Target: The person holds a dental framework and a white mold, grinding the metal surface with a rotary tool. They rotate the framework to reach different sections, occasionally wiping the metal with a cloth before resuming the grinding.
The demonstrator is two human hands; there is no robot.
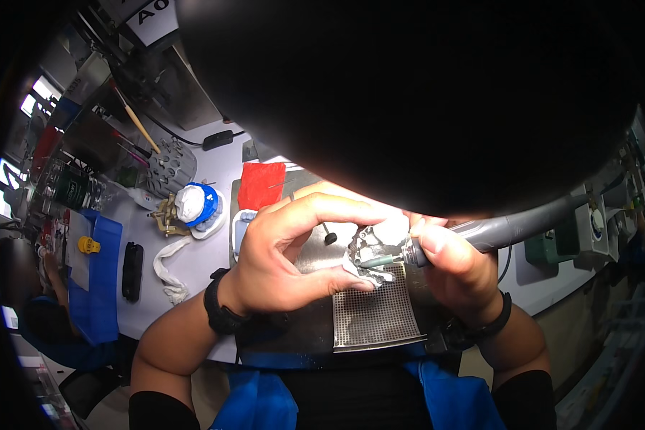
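Note:
Between thumb and fingers, my left hand [276, 251] grips a small silvery metal piece that looks like a dental framework [368, 251]. My right hand [451, 265] is closed around a grey rotary handpiece [502, 229], its thumb near the front end. From the handpiece a green grinding bit [378, 261] points left and meets the framework, or lies just over it; I cannot tell which. Bright light washes out part of the fingers there. Below the hands lies a perforated metal plate [374, 315]. Beside the left fingers is a small black-headed bit [330, 236].
A large dark, blurred shape [423, 93] covers the upper right. Left of my hands are a red sheet [261, 185], a white-and-blue dental model [197, 204], a grey tool holder [172, 165], a black case [132, 271] and a blue tray [97, 301]. Another person's arm [56, 287] shows at far left.

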